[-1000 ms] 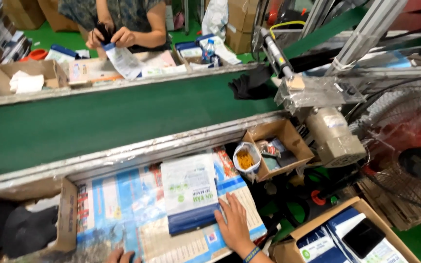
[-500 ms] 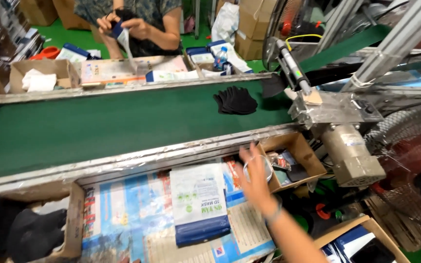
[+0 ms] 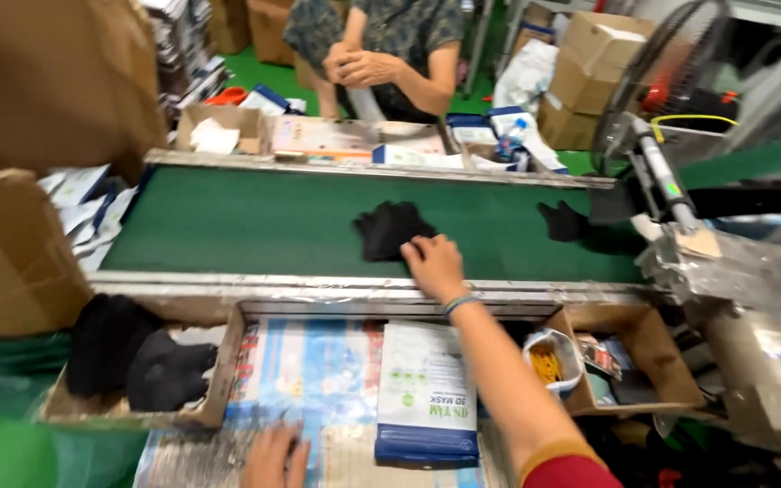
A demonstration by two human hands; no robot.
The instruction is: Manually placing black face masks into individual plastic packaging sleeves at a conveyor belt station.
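My right hand reaches across the metal rail onto the green conveyor belt. It lies palm down, and its fingertips touch the right edge of a black fabric bundle. A second black bundle lies farther right on the belt. My left hand rests flat on the printed paper that covers the work surface at the bottom, fingers spread and holding nothing. A white and blue flat package lies on that paper between my arms.
A cardboard tray at the left holds black fabric pieces. A small cardboard box at the right holds a cup of yellow bits. A co-worker sits across the belt. A sealing machine and fan stand right.
My right hand has left the package, passed the small box and moved forward onto the belt, reaching the black bundle. The bundle has travelled left along the belt. The view has shifted.
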